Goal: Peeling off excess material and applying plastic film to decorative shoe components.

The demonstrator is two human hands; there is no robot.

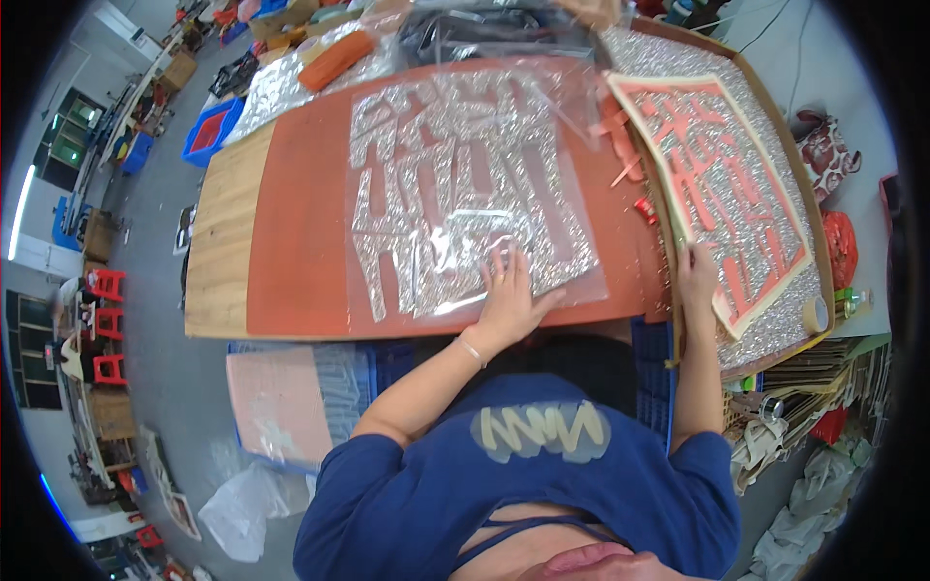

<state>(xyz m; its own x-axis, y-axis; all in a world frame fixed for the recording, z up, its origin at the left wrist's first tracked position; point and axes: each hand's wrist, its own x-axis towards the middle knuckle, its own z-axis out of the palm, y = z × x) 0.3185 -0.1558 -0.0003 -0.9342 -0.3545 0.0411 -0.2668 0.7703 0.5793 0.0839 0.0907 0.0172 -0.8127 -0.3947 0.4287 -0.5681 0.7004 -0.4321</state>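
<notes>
In the head view, the left hand [511, 302] lies palm down near the lower edge of a clear plastic sheet [593, 287], its fingers loosely spread and extended, grasping nothing. The sheet lies on a red-brown mat [300, 213], which covers most of a wooden table [223, 223]; silver glitter pieces [441, 174] with gaps between them fill most of the sheet's area. The bracelet [472, 351] is on the left wrist.

The right hand [696, 276] is at the near left side of a cream-edged frame [668, 81], its fingers bent toward the edge; whether they pinch the frame or only rest against it, I cannot tell. The frame, with coral-red shapes inside, lies tilted sideways on a silver glitter surface [678, 50] to the right of the mat. A tape roll [821, 312] lies near the frame's lower right corner.

Between the clear sheet and the frame are red strips [620, 140] and a small red object [645, 209]. An orange-brown bundle [336, 60] lies beyond the mat's far edge, and a blue bin [213, 131] is beyond the table's left end. Below the table's near edge is a pale pink sheet [276, 392], with a crumpled plastic bag [242, 508] on the floor. Red stools [109, 326] stand far left.
</notes>
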